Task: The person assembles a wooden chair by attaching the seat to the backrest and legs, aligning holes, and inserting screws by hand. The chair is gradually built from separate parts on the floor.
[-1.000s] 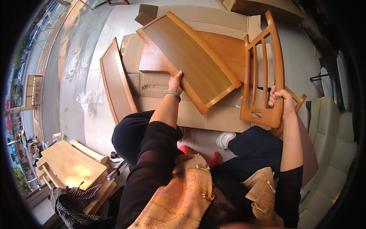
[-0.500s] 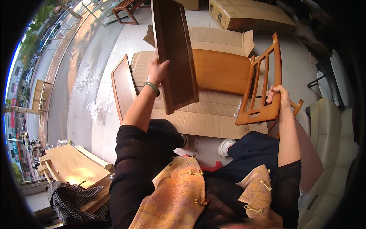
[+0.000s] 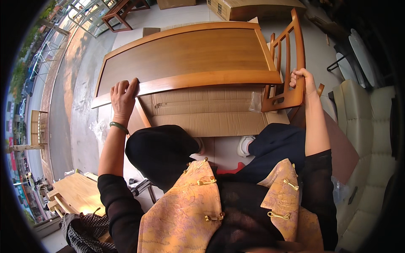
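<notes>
Wooden panel [image 3: 185,57], framed and broad, lies wide across in front of me, its near rail running from lower left up to the right. Closest to me is my lap: black trousers over my left knee and dark blue by a white shoe [image 3: 244,145] on the pale floor. Above my knees a flattened cardboard box [image 3: 202,111] lies under the panel. My left hand [image 3: 123,95] is closed over the panel's near rail close to its left end, fingers curled over the top. My right hand [image 3: 303,80] is wrapped round the lower rail of a slatted wooden frame [image 3: 291,63], which stands upright just beside the panel's right end. Farther off sits a brown carton [image 3: 253,7].
</notes>
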A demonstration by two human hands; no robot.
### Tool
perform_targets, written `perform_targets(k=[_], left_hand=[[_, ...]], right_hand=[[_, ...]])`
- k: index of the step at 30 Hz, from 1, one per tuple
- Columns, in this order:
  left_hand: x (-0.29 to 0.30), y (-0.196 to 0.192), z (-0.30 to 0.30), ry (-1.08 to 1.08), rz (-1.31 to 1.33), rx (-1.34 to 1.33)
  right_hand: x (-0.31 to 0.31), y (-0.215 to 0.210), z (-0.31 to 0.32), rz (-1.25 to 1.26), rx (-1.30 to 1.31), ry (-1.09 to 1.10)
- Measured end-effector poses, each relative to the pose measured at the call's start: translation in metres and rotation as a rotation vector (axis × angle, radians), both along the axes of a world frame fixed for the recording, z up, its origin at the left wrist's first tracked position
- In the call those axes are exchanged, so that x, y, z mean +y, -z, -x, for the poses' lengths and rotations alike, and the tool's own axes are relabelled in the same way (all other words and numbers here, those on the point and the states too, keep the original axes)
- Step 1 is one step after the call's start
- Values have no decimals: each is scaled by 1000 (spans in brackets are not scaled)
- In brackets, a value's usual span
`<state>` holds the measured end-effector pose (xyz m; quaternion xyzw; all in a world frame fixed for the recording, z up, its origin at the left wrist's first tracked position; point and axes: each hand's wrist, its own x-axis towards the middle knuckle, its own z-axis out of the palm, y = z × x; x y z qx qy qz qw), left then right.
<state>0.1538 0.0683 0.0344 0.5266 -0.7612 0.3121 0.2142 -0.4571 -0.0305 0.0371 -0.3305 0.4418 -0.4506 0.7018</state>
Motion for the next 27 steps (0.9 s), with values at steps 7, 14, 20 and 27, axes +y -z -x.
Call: perform_targets(k=[7,14,20,27], left_hand=[[7,12,-1,-17,-191,54],[5,2,1,36,-436,68],[-20,0,16,97,-567,40],[-64,14,24,147,-703,102]], right_hand=[[4,-5,9,36,-12,22],[6,-7,31,148,-31,-25],[9,-5,39,187,-20,-32],[11,-5,42,214,14,-65]])
